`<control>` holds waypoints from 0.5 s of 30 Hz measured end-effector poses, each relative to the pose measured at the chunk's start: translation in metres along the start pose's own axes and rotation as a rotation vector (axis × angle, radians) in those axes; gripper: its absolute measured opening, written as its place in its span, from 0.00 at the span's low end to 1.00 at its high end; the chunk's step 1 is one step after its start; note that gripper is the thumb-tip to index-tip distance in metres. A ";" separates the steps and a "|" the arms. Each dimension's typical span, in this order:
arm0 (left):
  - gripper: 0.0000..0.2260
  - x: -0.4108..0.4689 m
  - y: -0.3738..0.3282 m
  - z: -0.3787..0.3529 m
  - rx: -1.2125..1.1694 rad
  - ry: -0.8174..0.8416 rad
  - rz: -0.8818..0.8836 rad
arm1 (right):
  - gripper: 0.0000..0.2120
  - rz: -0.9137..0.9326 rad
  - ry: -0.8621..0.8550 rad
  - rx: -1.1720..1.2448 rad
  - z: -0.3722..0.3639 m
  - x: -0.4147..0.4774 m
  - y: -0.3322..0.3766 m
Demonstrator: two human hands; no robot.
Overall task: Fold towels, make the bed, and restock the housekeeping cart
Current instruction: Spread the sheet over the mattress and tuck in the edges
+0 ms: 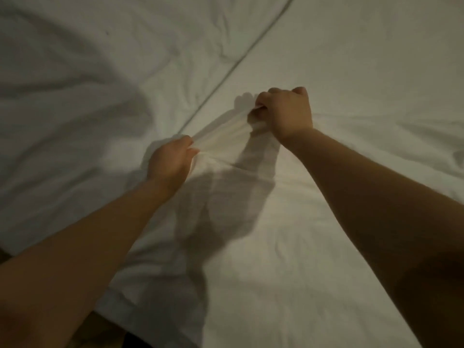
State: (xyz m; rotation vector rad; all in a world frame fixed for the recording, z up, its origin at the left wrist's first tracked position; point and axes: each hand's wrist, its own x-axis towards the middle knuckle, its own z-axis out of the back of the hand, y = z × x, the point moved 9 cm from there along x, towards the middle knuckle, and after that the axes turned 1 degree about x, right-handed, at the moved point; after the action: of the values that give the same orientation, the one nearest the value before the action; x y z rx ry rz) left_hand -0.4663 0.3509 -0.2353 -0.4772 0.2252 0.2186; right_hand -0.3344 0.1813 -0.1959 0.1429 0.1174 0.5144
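From beside the bed [140,307], I see a person leaning over it with both bare forearms stretched out across a white sheet [263,272] that covers nearly everything in sight. The left hand [173,159] has its grip clenched around a gathered bunch of the sheet, thumb and curled fingers pinching the cloth at its near, lower end. The right hand [286,111] is farther out and a little higher, its fist closed around the other end of the same bunch, with cloth showing between the knuckles. Between the two grips the fabric is drawn into a taut, pleated ridge [223,136] lifted just off the bed, and creases fan out from it toward the right. The hands and arms cast a broad shadow on the sheet just below them. Beyond the left hand a thin dark line [237,64] runs diagonally up toward the top of the view, and to its left lies softer, more rumpled white bedding [75,71] with deep folds. At the lower left the sheet's edge hangs over the bed's corner, and beneath it is a dark patch [125,337], too dim to make out.
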 end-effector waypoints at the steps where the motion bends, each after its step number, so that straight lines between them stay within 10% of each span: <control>1: 0.16 0.005 0.010 0.004 -0.014 -0.030 -0.003 | 0.12 0.006 0.023 -0.009 -0.007 0.014 0.004; 15: 0.19 0.017 0.027 0.000 0.004 -0.088 -0.081 | 0.16 -0.094 0.117 -0.119 -0.031 0.060 0.018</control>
State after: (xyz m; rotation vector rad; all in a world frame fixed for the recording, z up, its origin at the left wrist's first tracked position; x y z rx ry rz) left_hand -0.4569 0.3770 -0.2509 -0.4706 0.1203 0.1594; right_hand -0.2956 0.2297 -0.2276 -0.0093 0.2058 0.4344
